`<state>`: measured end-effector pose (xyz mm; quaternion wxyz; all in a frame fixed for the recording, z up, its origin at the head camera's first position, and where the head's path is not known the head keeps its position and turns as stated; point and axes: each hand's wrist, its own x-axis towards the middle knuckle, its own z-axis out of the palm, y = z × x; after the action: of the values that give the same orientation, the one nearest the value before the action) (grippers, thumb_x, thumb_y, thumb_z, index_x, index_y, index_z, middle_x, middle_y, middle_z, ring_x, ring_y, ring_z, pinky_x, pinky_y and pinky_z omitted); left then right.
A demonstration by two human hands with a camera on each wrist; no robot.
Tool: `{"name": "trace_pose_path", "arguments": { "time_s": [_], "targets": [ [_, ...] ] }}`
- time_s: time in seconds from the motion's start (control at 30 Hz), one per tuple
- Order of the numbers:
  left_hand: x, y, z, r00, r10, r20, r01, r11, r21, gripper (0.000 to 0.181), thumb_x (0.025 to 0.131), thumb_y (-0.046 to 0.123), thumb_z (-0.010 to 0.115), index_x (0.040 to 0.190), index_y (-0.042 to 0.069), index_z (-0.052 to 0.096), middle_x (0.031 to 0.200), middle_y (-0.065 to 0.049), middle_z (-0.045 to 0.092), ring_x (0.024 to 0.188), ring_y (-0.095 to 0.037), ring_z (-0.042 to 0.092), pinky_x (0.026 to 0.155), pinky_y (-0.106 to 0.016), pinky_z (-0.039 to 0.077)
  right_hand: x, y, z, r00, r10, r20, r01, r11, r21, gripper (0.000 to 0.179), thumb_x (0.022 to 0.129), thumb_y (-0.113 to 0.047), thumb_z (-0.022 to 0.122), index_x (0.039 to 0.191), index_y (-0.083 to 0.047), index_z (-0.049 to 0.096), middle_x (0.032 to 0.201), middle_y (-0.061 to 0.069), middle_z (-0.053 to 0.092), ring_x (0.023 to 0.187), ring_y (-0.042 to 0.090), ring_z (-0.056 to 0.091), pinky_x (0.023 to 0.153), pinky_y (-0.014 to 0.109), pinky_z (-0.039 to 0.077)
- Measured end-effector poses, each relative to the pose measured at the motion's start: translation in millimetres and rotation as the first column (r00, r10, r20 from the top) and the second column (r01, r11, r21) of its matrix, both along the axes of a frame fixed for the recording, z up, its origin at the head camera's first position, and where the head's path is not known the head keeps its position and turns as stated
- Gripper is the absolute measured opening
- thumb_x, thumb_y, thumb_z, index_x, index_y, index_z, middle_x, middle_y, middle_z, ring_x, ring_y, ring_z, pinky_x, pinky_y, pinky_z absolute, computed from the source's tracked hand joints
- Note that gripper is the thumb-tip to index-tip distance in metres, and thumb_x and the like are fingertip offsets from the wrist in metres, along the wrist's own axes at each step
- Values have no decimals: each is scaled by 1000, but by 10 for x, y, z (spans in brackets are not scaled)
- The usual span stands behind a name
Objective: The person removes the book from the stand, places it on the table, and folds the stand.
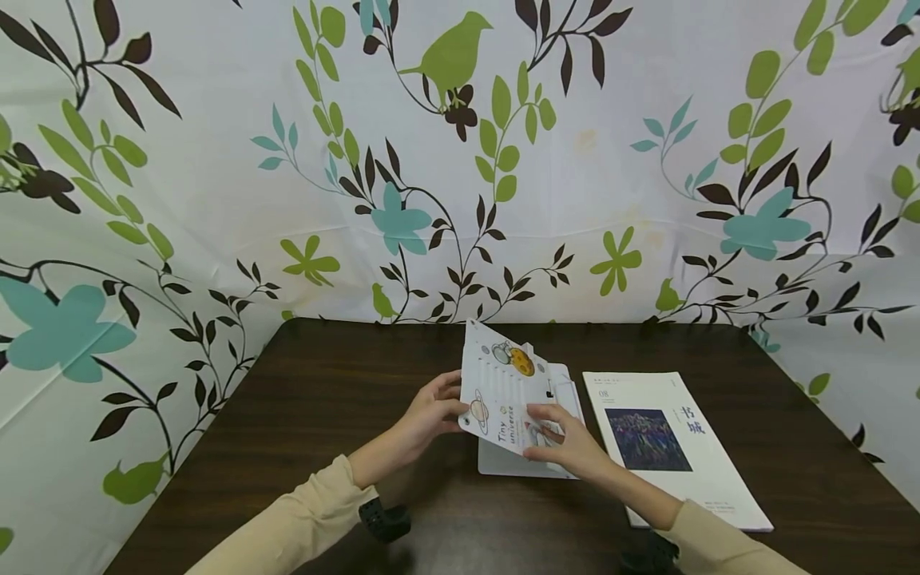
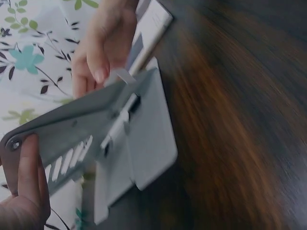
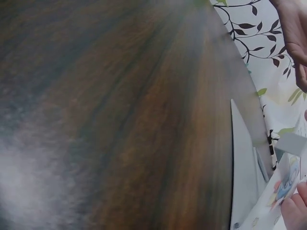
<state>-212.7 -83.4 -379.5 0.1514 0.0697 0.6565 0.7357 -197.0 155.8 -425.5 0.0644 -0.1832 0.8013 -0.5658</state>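
A white metal book stand [image 1: 496, 399], printed with planets and "Tiny universe", stands in the middle of the table, its panel tilted up over a flat base plate [image 1: 503, 461]. My left hand [image 1: 434, 411] grips the panel's left edge. In the left wrist view, a finger of the left hand [image 2: 26, 191] lies along the slotted grey underside, beside a corner hole. My right hand [image 1: 571, 443] holds the panel's lower right part, thumb and forefinger apart. The right wrist view catches only fingertips of that right hand [image 3: 295, 208] on the printed face.
A white book [image 1: 707, 471] with a dark picture on its cover lies to the right of the stand. Dark wood table [image 1: 302, 415] surrounds both. Behind it hangs a leaf-and-bird patterned cloth [image 1: 575, 160]. A black wrist device [image 1: 384, 519] sits at the left cuff.
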Motion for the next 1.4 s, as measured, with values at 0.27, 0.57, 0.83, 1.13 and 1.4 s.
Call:
{"name": "trace_pose_path", "arguments": {
  "time_s": [0.27, 0.57, 0.83, 1.13, 1.4],
  "targets": [
    [-6, -154, -197, 999, 33, 8, -33, 997, -67, 57, 76, -9, 51, 131, -8, 34, 115, -23, 50, 78, -16, 58, 67, -33, 52, 0, 3, -100, 1000, 29, 5, -29, 999, 18, 61, 71, -7, 75, 122, 10, 45, 127, 24, 42, 122, 41, 36, 100, 41, 33],
    [21, -266, -428, 999, 33, 19, -30, 988, -153, 58, 75, -7, 55, 129, -10, 36, 116, -22, 52, 78, -18, 60, 67, -34, 53, 6, 6, -145, 997, 75, -33, -73, 994, 79, 59, 71, -8, 74, 120, 11, 46, 123, 24, 44, 118, 41, 40, 99, 47, 33],
    [64, -303, -572, 999, 30, 32, -23, 983, -183, 59, 73, -7, 57, 128, -13, 36, 114, -22, 52, 75, -17, 60, 66, -34, 54, 5, 4, -161, 997, 71, 0, -71, 993, 94, 60, 71, -8, 75, 120, 11, 46, 124, 23, 45, 120, 43, 38, 99, 48, 33],
    [85, -308, -659, 999, 20, 34, -12, 974, -226, 59, 73, -9, 60, 127, -14, 36, 111, -22, 53, 77, -17, 60, 66, -34, 54, 19, -3, -149, 999, 50, 14, -51, 991, 125, 60, 69, -9, 76, 120, 8, 49, 124, 21, 46, 120, 42, 40, 99, 47, 34],
    [72, -304, -695, 1000, 11, 6, -10, 971, -239, 59, 71, -9, 60, 125, -16, 38, 107, -21, 54, 77, -18, 61, 66, -33, 54, 18, -10, -157, 999, 32, 20, -34, 990, 135, 59, 69, -9, 76, 119, 7, 49, 124, 19, 46, 119, 41, 41, 99, 48, 33]
  ]
}}
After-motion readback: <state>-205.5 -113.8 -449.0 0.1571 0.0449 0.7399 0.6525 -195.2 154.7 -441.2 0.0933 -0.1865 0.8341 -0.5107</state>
